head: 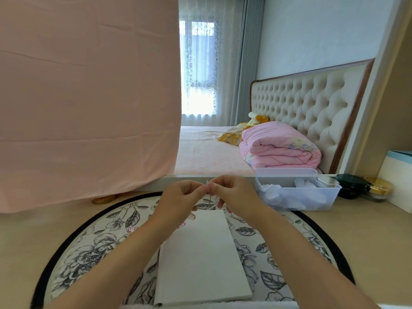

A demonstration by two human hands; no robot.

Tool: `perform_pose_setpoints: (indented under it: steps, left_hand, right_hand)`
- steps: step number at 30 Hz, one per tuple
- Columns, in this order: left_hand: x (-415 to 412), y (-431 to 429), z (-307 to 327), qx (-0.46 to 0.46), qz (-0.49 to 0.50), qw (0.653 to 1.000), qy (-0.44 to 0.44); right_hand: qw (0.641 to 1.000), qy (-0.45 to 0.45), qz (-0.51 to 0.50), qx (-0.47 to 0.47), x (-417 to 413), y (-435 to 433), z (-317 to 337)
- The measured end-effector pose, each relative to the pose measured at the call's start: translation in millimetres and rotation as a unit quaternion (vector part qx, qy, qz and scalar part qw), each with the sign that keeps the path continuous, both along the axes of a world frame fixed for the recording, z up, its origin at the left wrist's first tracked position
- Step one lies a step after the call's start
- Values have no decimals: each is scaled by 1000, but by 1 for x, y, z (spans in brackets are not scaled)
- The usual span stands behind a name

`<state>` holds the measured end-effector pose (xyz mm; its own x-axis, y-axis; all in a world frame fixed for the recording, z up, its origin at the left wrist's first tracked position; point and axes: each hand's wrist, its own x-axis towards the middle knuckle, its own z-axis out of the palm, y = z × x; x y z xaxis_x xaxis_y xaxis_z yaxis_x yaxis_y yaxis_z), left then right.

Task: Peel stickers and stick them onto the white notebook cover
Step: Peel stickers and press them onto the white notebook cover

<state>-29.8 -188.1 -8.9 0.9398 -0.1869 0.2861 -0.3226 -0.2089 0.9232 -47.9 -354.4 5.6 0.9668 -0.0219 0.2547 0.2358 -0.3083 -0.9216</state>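
Two hands pinching one sticker (pixel 208 186).
Left hand (pixel 180 195) and right hand (pixel 234 192) grip it at the fingertips, above the far end of the notebook (pixel 200 259), flat on a mat (pixel 89 248).

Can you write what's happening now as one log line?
step: peeling | left hand: pinches sticker | right hand: pinches sticker | notebook: flat on mat, visible cover bare
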Motion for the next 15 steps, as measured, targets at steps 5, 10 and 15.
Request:
perform_pose_setpoints:
  steps: [5, 10, 15]
  left_hand:
    - [4, -31, 12, 23, 10, 1000, -19]
    - [17, -61, 11, 44, 4, 999, -27]
    - [29, -82, 4, 66, -9, 998, -17]
  right_hand:
    - [999, 3, -28, -26, 3, -28, 9]
    - [995, -1, -94, -42, 5, -65, 10]
    - [960, -40, -252, -113, 13, -105, 1]
